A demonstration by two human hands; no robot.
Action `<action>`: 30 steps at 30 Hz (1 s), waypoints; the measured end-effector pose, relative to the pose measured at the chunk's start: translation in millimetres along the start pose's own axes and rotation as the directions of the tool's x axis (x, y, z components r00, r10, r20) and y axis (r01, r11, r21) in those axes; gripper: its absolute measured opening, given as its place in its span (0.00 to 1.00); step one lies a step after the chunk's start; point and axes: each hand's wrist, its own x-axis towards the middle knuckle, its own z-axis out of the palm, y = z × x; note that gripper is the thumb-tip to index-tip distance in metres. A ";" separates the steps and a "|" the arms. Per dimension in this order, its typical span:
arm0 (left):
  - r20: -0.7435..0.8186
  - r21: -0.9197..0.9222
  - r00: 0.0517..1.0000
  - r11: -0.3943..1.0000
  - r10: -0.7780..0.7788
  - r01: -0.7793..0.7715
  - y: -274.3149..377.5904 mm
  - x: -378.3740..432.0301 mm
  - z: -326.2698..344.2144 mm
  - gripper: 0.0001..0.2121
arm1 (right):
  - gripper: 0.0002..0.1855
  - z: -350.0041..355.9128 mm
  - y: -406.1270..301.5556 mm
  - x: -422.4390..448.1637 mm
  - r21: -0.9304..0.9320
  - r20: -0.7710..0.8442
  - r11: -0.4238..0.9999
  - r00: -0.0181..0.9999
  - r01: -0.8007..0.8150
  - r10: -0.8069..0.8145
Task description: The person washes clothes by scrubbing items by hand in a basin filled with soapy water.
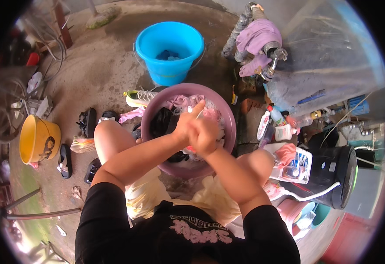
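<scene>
My left hand [187, 125] and my right hand [205, 135] are close together over a pink plastic basin [230, 128], between my knees. The two hands overlap, and a bit of white shows at the fingers. What they grip, if anything, I cannot make out. In the basin lie wet clothes with suds: a black garment [161, 122] at the left and pink cloth [212, 114] towards the right. Beyond the basin stands a light-blue bucket [169, 71] with dark cloth [167, 55] at its bottom.
Sandals [65, 161], a sneaker [139, 98] and a yellow bucket [41, 138] stand at the left. A tap [271, 69] beside pipes draped with purple cloth [258, 36] is at upper right. Bottles [263, 124], a white crate [306, 165] and a black bin [331, 178] are at the right.
</scene>
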 end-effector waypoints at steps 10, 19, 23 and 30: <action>-0.076 -0.064 0.978 0.978 0.192 -0.197 -8.5 17.8 -13.6 0.15 | 0.03 22.5 -11.6 2.3 0.161 -0.082 0.942 0.948 -0.293 0.309; 0.024 -0.344 0.977 0.919 0.213 -0.192 -6.9 13.4 -12.5 0.12 | 0.05 27.5 -12.9 2.4 0.253 -0.087 0.868 0.884 -0.427 0.460; 0.046 -0.332 0.999 0.943 0.008 0.008 3.5 11.9 0.7 0.17 | 0.07 15.5 31.7 5.3 0.281 0.094 0.647 0.692 -0.709 0.716; 0.490 0.653 0.825 0.508 0.281 -0.561 13.2 10.2 -27.4 0.20 | 0.10 -31.6 77.5 19.3 0.787 0.183 0.050 0.311 -0.615 0.933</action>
